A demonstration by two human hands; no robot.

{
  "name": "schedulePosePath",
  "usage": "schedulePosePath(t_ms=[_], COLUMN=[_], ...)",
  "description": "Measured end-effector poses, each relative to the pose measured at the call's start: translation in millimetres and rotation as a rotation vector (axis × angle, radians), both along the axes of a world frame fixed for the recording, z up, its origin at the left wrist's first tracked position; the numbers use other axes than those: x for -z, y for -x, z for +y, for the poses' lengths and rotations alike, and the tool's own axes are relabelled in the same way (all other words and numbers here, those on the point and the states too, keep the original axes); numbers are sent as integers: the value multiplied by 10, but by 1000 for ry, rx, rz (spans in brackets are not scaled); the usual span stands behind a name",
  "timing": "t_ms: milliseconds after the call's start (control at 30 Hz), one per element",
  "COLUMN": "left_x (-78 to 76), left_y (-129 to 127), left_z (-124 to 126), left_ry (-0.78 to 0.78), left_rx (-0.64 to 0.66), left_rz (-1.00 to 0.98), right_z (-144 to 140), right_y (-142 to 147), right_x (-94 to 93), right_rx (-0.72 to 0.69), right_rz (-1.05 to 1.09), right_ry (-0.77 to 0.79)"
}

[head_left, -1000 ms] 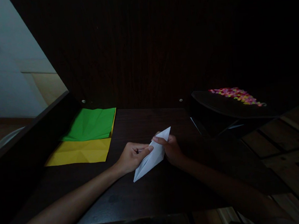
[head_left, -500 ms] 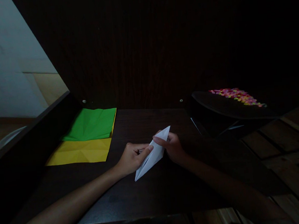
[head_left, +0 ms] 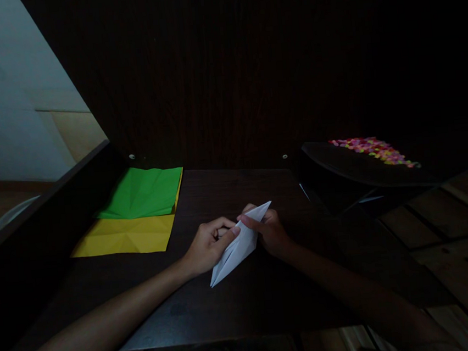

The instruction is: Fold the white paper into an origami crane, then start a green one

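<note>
Dark brown, wood-grained bench (head_left: 178, 324): near edge crosses the lower view; dull sheen along it.
Left forearm (head_left: 119, 313): enters from my lower left, slanting forward and inward to the wrist.
Right forearm (head_left: 348, 286): enters from my lower right, angled inward likewise; in deeper shadow.
White, folded, pointed paper piece (head_left: 241, 249): between my hands, above the middle of the bench; one tip towards my lower left, the other up and right. Slit between layers visible at the lower half. Contact with the bench: not determinable.
Handling, my judgement: even thumb pressure, edges kept flush, tips left uncrushed; a slack pinch could let the layers slip.
Left hand (head_left: 207, 248): pinching the paper's left edge, thumb on top, fingers curled behind.
Right hand (head_left: 273, 235): pinching the upper part, thumb laid across the face, fingers partly hidden behind.
Creased yellow paper sheet (head_left: 124, 238): flat, beyond my left hand, well apart.
Creased green paper sheet (head_left: 147, 192): overlapping the yellow one's far part.
Small pink, red and yellow pieces (head_left: 374, 151): heaped at far right; nature unclear.
</note>
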State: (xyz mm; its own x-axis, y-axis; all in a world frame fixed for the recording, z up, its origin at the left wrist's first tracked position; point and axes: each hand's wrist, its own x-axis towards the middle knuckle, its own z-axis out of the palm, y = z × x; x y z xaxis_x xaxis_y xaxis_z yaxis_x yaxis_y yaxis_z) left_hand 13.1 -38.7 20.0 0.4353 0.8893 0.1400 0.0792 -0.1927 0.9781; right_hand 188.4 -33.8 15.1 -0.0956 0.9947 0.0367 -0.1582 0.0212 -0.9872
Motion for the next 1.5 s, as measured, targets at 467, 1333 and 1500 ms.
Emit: schedulePosePath(t_ms=[467,1333,1500], left_x=[16,82,50], left_y=[8,-35,-31], left_z=[6,58,37], left_ry=[115,245,213], left_rx=[33,47,20], left_rz=[-78,-120,-52], right_z=[-26,96,114], right_y=[19,-79,-96], right_x=[-9,-16,-31], right_rx=[75,3,42], right_rz=[-72,-226,-232], right_ry=[97,163,144])
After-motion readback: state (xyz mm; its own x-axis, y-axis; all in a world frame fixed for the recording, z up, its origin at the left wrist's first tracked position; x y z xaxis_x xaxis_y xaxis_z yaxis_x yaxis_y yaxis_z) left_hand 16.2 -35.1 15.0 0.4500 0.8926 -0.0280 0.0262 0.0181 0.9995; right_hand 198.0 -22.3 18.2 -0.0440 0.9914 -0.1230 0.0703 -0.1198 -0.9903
